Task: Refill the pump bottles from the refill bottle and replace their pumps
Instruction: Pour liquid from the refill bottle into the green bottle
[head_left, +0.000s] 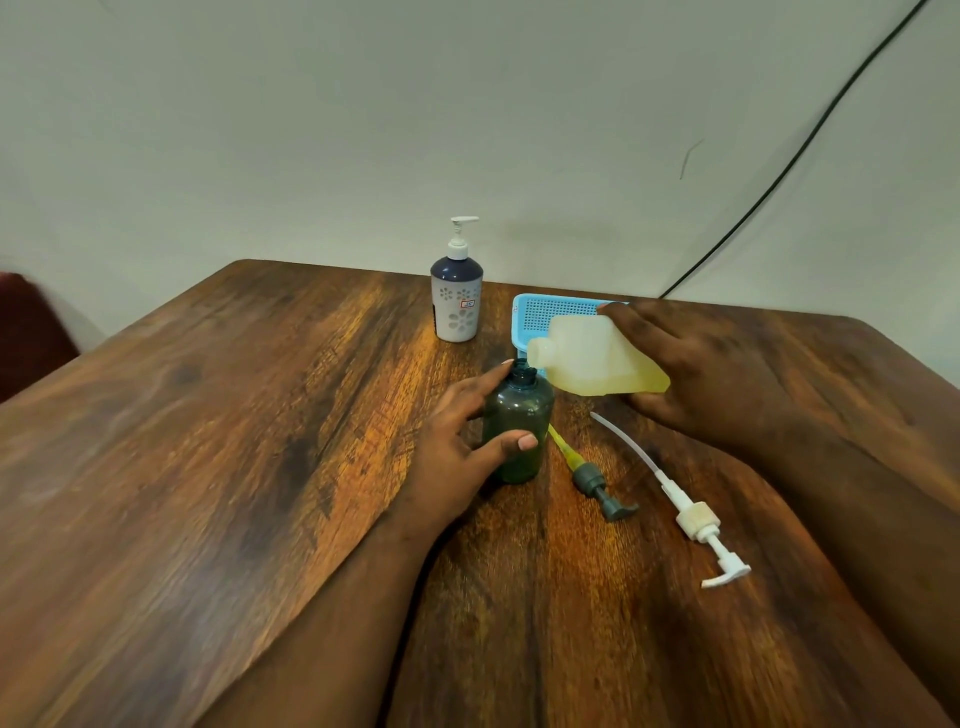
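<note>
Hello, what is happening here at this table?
A person is refilling soap. The left hand holds the open dark bottle upright, and the right hand tips the refill bottle toward its neck. Two pumps, grey and white, lie on the table.

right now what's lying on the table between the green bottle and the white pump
In the head view, the grey pump with its yellowish tube lies on the table between the green bottle and the white pump.
</note>
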